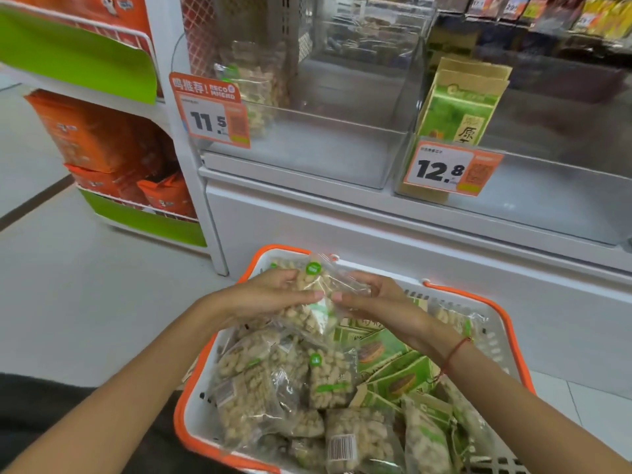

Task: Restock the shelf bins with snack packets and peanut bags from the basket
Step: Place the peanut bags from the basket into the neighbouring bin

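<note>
Both hands, left hand and right hand, grip one peanut bag together; slick film may slip before the 12 o'clock bin.

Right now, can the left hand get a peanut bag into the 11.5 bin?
Probably yes. The left hand already holds a peanut bag with the right hand, and the 11.5 bin stands open-topped, mostly unfilled, nothing between.
</note>
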Motion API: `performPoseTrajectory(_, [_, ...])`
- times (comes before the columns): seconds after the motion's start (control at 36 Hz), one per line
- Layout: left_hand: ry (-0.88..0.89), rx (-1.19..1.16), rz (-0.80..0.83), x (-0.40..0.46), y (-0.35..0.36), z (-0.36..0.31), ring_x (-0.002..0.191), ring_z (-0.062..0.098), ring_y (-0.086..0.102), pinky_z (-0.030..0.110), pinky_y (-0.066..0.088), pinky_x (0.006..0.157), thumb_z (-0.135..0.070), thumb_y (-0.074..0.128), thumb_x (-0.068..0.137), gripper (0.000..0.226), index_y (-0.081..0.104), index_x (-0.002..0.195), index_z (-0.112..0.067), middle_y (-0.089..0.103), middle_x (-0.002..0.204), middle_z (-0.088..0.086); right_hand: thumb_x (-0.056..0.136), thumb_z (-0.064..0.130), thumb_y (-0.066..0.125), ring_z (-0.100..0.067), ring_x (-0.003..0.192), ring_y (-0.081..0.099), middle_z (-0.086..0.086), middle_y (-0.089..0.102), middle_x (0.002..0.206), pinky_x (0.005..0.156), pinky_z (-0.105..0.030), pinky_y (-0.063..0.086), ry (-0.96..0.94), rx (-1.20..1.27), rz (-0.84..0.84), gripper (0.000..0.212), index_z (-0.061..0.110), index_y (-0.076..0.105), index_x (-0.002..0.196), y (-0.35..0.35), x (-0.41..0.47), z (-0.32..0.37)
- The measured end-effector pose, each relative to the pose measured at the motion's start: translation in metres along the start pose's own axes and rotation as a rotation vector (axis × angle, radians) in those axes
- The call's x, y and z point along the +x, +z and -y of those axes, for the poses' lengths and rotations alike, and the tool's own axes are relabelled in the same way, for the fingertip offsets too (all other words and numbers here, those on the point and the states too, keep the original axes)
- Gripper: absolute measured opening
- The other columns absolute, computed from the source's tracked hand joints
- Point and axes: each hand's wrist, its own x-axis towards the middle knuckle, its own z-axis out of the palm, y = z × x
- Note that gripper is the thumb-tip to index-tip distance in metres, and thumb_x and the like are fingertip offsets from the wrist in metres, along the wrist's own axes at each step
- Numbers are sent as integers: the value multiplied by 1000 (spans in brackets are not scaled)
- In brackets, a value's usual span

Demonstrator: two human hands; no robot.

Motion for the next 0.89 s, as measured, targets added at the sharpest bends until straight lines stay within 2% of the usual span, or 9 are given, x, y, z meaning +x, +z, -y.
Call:
performPoseTrajectory(0.11, [-48, -39, -178, 4, -11, 13, 117, 14, 55, 22, 50, 86, -51, 71, 76, 70, 50, 134, -18, 54, 134, 2, 78, 15, 76, -18, 94, 67, -1, 71, 99, 85, -30, 55, 47, -254, -58, 48, 15, 56, 122, 14, 8, -14])
performPoseTrajectory(0.19, [-59, -180, -302, 4, -11, 20, 98, 12, 58, 18, 47, 72, -39, 68, 83, 61, 48, 137, -18, 58, 123, 5, 83, 37, 69, -20, 108, 54, -1, 57, 117, 92, -31, 47, 66, -1189, -25, 53, 14, 51, 128, 15, 10, -41])
performPoseTrajectory(0.25, [-81, -324, -292, 6, -10, 26, 93, 12, 61, 24, 49, 81, -38, 70, 82, 66, 44, 140, -21, 60, 119, 3, 84, 42, 65, -23, 117, 44, -8, 48, 127, 96, -34, 42, 107, -1496, 55, 54, 10, 50, 124, 17, 4, -58])
performPoseTrajectory(0.33, [-111, -396, -277, 7, -12, 30, 127, 30, 47, 40, 40, 104, -39, 73, 77, 76, 39, 143, -22, 48, 140, 14, 79, 40, 70, -24, 118, 40, -8, 44, 127, 100, -35, 39, 93, -1592, 35, 59, 8, 47, 123, 20, 1, -75])
performPoseTrajectory(0.42, [-99, -430, -254, 10, -11, 27, 105, 20, 63, 44, 40, 106, -38, 73, 78, 68, 46, 138, -19, 49, 136, 19, 76, 38, 74, -22, 111, 41, -5, 49, 120, 95, -31, 39, -9, -1534, -14, 55, 11, 49, 118, 17, 1, -78])
performPoseTrajectory(0.5, [-115, -492, -243, 15, -12, 24, 46, 7, 44, 41, 44, 102, -30, 68, 85, 38, 54, 119, -24, 58, 60, -2, 78, 31, 70, -19, 108, 43, 0, 51, 115, 89, -30, 40, -179, -1455, 0, 44, 18, 52, 116, 15, -3, -78])
performPoseTrajectory(0.58, [-106, -544, -218, 16, -11, 21, 48, 7, 35, 28, 45, 81, -26, 59, 90, 19, 51, 107, -30, 37, 56, -5, 79, 31, 70, -10, 90, 45, 8, 53, 100, 73, -22, 38, -246, -1340, 28, 30, 23, 54, 103, 13, -9, -75])
performPoseTrajectory(0.69, [-54, -647, -289, 15, -10, 14, 47, 8, 33, 22, 31, 55, -16, 49, 93, 12, 53, 104, -15, 35, 63, -4, 77, 19, 76, -9, 75, 57, 7, 59, 85, 66, -23, 51, 40, -1033, 81, 29, 22, 53, 96, -3, -4, -54])
performPoseTrajectory(0.89, [19, -745, -323, 18, -9, 4, 59, 15, 48, 28, 43, 66, -11, 38, 97, 28, 53, 119, -6, 50, 74, 9, 73, 9, 79, -26, 73, 62, -19, 69, 79, 66, -20, 51, 12, -446, 29, 32, 5, 66, 102, -36, -6, 21])
